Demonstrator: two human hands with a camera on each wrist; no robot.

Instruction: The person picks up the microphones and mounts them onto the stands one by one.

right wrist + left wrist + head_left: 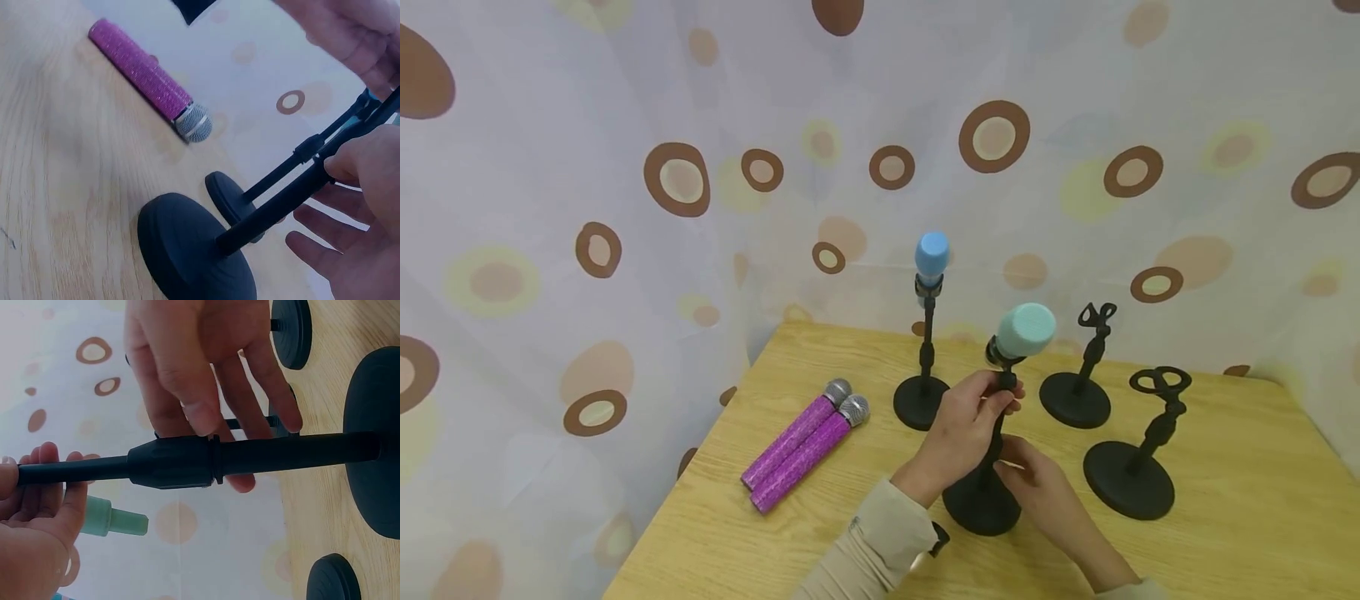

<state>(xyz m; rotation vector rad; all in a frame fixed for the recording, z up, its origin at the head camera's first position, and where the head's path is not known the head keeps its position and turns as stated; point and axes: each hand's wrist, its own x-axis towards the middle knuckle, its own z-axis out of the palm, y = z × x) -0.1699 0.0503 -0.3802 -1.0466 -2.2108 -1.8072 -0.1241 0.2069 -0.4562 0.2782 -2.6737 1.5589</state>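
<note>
My left hand (958, 429) grips the thin upper pole of a black microphone stand (981, 504), just below its clip. That clip carries a mint-green microphone (1026, 331), its head tilted up toward me. Lower on the same pole, my right hand (1037, 487) pinches the ribbed collar (172, 462) between thumb and fingers, the other fingers spread loosely behind. The stand's round base rests on the table. Behind it, a blue microphone (932, 254) sits in the clip of a second stand (917, 403).
Two purple glitter microphones (801, 454) lie side by side on the wooden table (700, 533) at left. To the right are two more black stands, one farther back (1075, 402) and one nearer (1127, 481), with bare clips. A small black piece (938, 539) shows beside the left sleeve. A patterned curtain hangs behind.
</note>
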